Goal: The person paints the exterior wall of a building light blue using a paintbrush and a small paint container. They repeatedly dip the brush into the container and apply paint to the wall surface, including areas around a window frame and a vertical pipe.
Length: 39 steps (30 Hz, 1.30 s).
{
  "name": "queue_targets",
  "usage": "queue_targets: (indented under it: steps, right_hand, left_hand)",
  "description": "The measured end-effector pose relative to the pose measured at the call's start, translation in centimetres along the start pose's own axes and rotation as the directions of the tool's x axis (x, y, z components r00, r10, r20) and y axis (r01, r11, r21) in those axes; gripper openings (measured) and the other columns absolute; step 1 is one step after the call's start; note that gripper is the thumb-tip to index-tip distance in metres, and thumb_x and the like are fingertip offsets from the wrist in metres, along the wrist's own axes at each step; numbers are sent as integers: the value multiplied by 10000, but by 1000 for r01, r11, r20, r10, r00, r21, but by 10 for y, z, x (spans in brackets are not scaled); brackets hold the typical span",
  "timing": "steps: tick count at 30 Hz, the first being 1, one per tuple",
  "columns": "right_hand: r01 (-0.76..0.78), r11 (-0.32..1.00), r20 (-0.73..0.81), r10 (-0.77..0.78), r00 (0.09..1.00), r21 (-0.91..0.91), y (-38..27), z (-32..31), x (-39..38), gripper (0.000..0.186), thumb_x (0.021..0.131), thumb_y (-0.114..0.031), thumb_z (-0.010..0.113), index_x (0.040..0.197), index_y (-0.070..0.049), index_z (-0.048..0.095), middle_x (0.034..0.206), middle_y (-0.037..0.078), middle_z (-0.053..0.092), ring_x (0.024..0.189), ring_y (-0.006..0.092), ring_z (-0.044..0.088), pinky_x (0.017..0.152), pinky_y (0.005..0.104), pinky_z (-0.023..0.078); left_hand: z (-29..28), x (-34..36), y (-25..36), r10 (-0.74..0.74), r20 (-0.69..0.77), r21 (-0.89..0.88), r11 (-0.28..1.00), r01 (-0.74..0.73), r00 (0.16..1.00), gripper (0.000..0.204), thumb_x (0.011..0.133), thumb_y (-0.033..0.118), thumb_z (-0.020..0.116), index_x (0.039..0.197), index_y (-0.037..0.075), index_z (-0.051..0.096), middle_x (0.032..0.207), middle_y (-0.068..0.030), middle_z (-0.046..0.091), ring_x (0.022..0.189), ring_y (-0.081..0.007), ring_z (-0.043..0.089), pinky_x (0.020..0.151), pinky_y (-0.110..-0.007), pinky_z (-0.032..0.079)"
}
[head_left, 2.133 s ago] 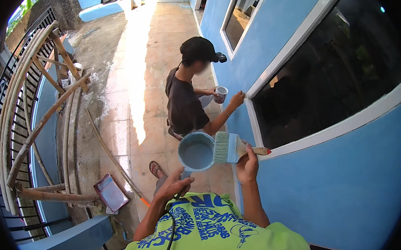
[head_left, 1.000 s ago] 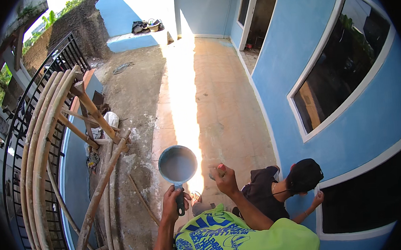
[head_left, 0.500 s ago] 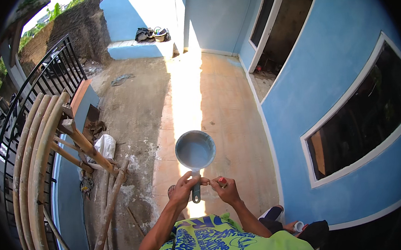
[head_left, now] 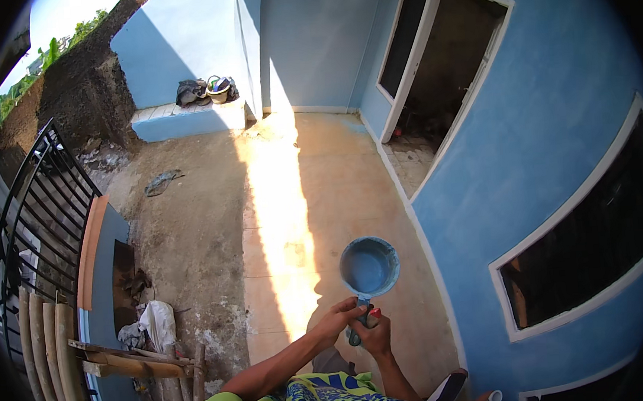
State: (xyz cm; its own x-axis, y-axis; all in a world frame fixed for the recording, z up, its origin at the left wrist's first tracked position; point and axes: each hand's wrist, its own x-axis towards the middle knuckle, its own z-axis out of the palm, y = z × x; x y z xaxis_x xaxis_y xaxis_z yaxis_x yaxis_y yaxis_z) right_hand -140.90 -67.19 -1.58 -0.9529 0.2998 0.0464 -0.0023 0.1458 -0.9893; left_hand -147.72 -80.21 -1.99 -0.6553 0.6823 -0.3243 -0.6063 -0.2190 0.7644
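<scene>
A round dipper [head_left: 369, 267] with a grey-blue inside hangs out in front of me, over the tiled floor. Its dark handle [head_left: 355, 338] points back toward my body. My left hand [head_left: 342, 320] is closed on the upper part of that handle. Right beside it, my right hand [head_left: 376, 334] is closed around a small red-ended thing [head_left: 375, 313], whose kind I cannot make out. The two hands are close together at the handle, and the right hand's thumb side appears near it. Whether the right hand also bears the dipper is hidden.
Bamboo poles [head_left: 66, 360] and a black railing [head_left: 45, 197] stand at the left, near a white sack [head_left: 157, 324]. A blue wall with a window [head_left: 581, 234] and a doorway [head_left: 443, 73] runs along the right. A basket [head_left: 219, 90] sits on the far ledge.
The view has swung, and the bamboo poles have slid down and left. The dipper has shifted right and slightly lower in view, with both hands now closer together at its handle.
</scene>
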Motion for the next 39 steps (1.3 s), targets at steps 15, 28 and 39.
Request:
queue_targets:
  steps: [15,28,39]
  right_hand:
    - [-85,812,-191,-33,981,-578,29,32,409,504,763,-481,859,1008,-53,754,851,188,757,841,377,753,755,457,583]
    - [-14,849,-298,-169,940,-528,40,100,701,395,786,-347,870,924,0,742,776,184,742,755,346,757,702,412,575]
    - [-154,872,-473,-98,876,-465,22,141,912,329,770,-229,824,676,-22,586,592,95,618,539,193,608,556,383,476]
  left_hand:
    - [-123,342,218,36,51,267,962,-48,998,276,1014,206,606,1213,25,668,1127,-41,678,1046,-153,605,913,-328,481]
    - [-247,578,381,48,172,195,977,-82,984,325,1028,250,616,1260,29,676,1160,-67,704,1078,-183,646,943,-330,494]
    - [-311,687,664,212,340,710,581,-398,916,342,1038,273,603,878,-16,692,744,-100,666,738,-158,632,709,-370,502]
